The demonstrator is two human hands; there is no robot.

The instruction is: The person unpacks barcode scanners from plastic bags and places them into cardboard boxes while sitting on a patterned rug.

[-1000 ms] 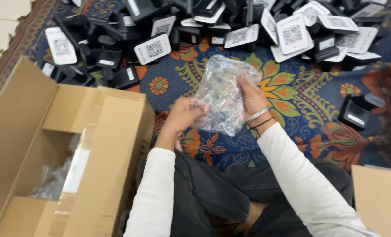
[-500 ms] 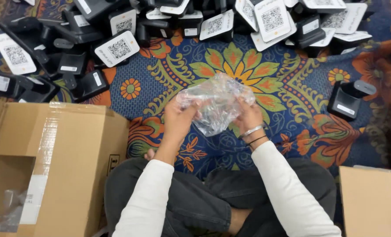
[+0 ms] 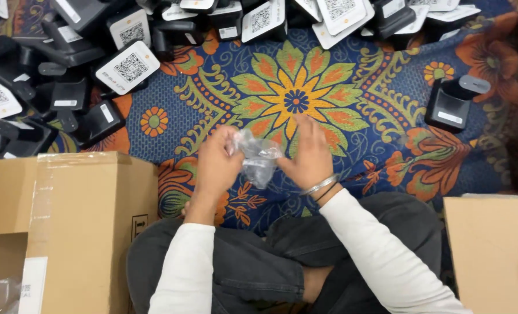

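Note:
I sit cross-legged on a patterned floral rug. Both hands hold a crumpled clear plastic bag just above my lap. My left hand pinches the bag's left side. On the bag's right side rests my right hand, with bangles at the wrist and fingers closed on the plastic. The bag is scrunched small between the two hands.
A heap of black devices with white code stickers covers the rug's far edge. One black device lies apart at the right. An open cardboard box stands at my left, another box at my right.
The bag was spread wide between my hands; now it is bunched into a small wad. The view has shifted, with the left box larger in frame.

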